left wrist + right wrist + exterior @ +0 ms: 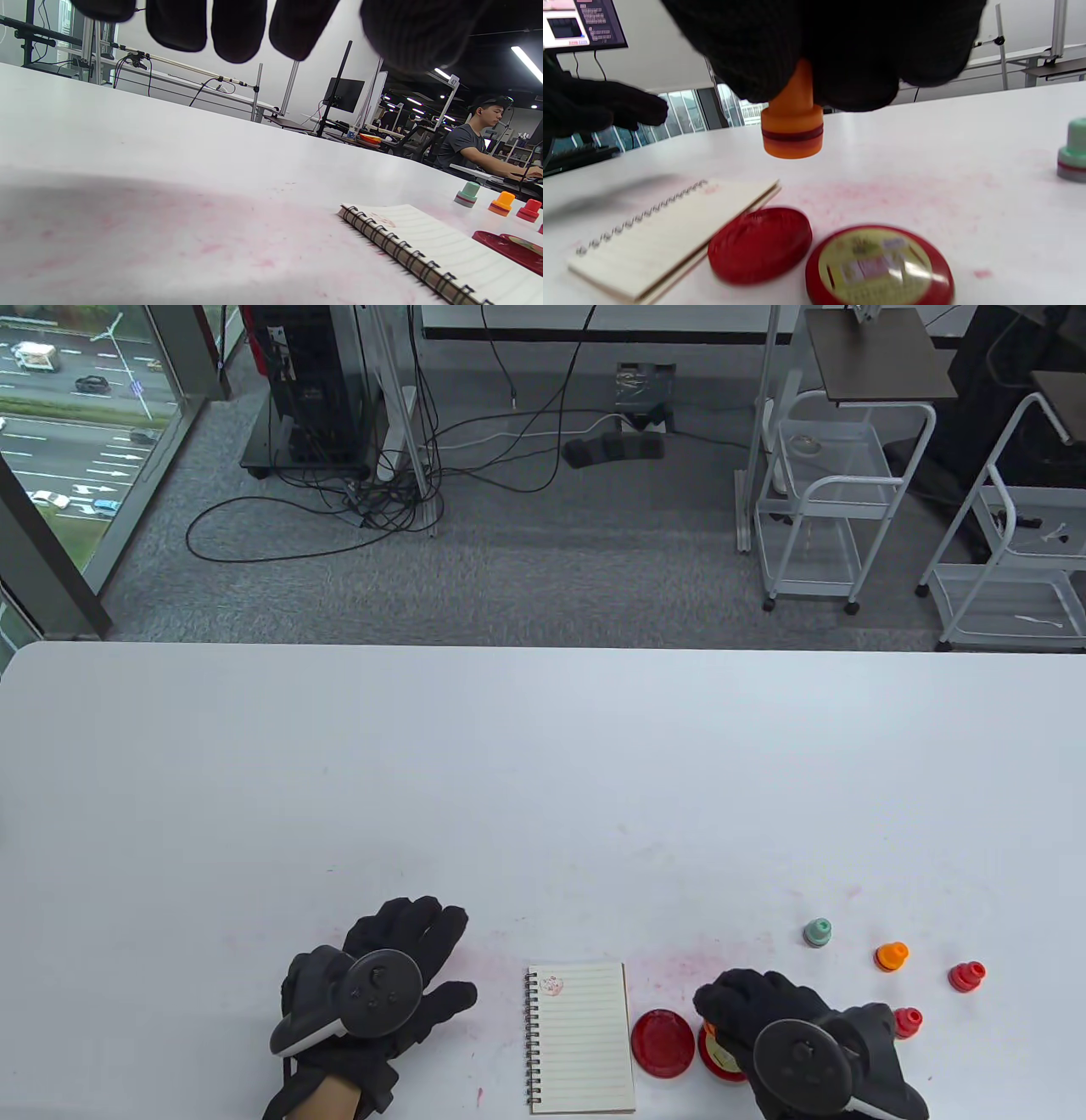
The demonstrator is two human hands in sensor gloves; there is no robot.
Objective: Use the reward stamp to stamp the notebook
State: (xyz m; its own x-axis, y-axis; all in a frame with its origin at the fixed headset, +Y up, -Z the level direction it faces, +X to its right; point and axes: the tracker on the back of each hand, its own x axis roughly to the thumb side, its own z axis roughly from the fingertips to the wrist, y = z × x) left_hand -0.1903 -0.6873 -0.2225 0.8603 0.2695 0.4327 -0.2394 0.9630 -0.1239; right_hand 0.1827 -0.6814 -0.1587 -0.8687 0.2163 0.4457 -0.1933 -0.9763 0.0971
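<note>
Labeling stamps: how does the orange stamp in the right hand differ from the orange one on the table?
The held orange stamp is gripped by the right hand, lifted off the table; the loose orange stamp stands untouched on it. Fingers hide the held one's top; the loose one shows fully. Both orange, upright.

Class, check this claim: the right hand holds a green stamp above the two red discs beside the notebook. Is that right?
Not quite. The stamp gripped by the right hand is orange, not green, as the right wrist view shows. The green stamp stands untouched on the table. The rest holds: it hangs above the red discs beside the notebook.
</note>
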